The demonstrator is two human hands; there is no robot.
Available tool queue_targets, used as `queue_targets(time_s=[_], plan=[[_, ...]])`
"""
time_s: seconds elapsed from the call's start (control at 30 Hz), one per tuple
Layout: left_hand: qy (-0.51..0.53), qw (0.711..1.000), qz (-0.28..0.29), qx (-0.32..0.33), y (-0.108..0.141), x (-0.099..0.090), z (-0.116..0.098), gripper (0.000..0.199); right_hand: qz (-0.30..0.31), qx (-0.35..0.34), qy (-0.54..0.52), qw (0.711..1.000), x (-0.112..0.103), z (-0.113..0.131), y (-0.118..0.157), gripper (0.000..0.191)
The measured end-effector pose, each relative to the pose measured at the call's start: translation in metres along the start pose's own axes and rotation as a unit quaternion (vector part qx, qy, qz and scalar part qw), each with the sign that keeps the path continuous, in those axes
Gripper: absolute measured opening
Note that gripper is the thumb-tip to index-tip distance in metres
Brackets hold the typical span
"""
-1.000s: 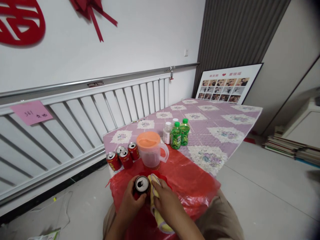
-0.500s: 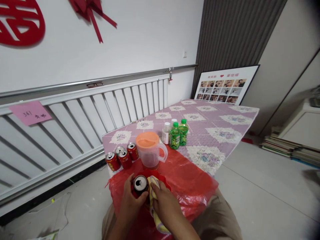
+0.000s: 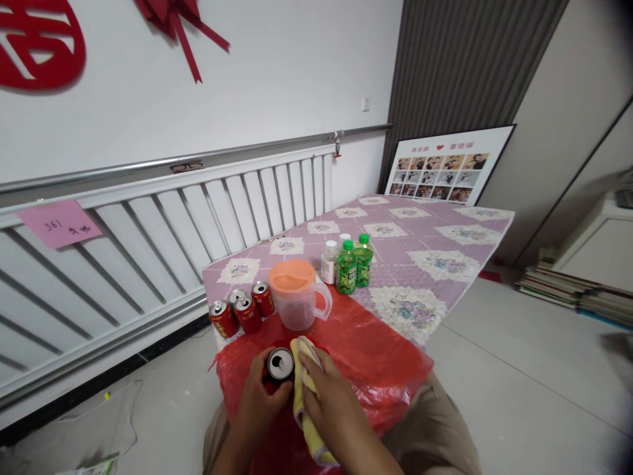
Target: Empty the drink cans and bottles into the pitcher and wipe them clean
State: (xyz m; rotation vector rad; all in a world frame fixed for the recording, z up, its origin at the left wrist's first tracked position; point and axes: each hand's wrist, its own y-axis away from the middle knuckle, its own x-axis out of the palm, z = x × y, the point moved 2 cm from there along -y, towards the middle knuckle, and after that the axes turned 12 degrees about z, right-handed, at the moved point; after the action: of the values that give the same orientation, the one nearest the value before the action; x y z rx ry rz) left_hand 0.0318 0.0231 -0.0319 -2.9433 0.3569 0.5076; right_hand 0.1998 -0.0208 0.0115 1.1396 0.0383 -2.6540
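My left hand (image 3: 262, 390) is wrapped round an opened drink can (image 3: 280, 364), whose silver top faces up towards me. In my right hand (image 3: 324, 389) is a folded yellow cloth (image 3: 302, 376), held against or very close to the can's right side. Both hands are over a red plastic sheet (image 3: 366, 356) at the near end of the table. Part of a red rim shows behind the can and cloth; most of it is hidden. Just beyond stands a clear plastic pitcher (image 3: 297, 310) with an orange lid (image 3: 293, 276).
Several red cans (image 3: 247, 315) stand left of the pitcher. Behind it on the right are green-capped bottles (image 3: 345, 270) and white-capped bottles (image 3: 328, 264). A flowered tablecloth (image 3: 380, 247) covers the table. A white radiator (image 3: 237, 204) runs along the wall at left.
The cloth and my right hand have shifted slightly up along the can's side. The can has moved a little to the right in my left hand.
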Motion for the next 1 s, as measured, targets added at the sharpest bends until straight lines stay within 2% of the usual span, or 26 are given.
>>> queue_targets(time_s=[0.33,0.57,0.67,0.87,1.0], plan=[[0.008,0.999,0.033,0.015,-0.003,-0.002,-0.001,0.057,0.040,0.032,0.014,0.999,0.013,-0.015,-0.008,0.070],[0.040,0.997,0.068,0.017,-0.004,-0.001,0.004,0.061,-0.017,-0.012,-0.038,0.999,0.000,-0.008,-0.007,0.063],[0.054,0.995,0.076,0.021,-0.005,-0.001,0.009,0.062,-0.020,-0.013,-0.045,0.999,0.000,-0.010,-0.008,0.064],[0.045,0.991,0.123,0.020,-0.009,-0.006,0.007,0.065,0.035,0.038,0.008,0.999,0.011,-0.018,-0.009,0.065],[0.045,0.988,0.150,0.012,-0.010,-0.009,0.004,0.068,0.038,0.056,0.029,0.997,0.013,-0.018,-0.010,0.066]])
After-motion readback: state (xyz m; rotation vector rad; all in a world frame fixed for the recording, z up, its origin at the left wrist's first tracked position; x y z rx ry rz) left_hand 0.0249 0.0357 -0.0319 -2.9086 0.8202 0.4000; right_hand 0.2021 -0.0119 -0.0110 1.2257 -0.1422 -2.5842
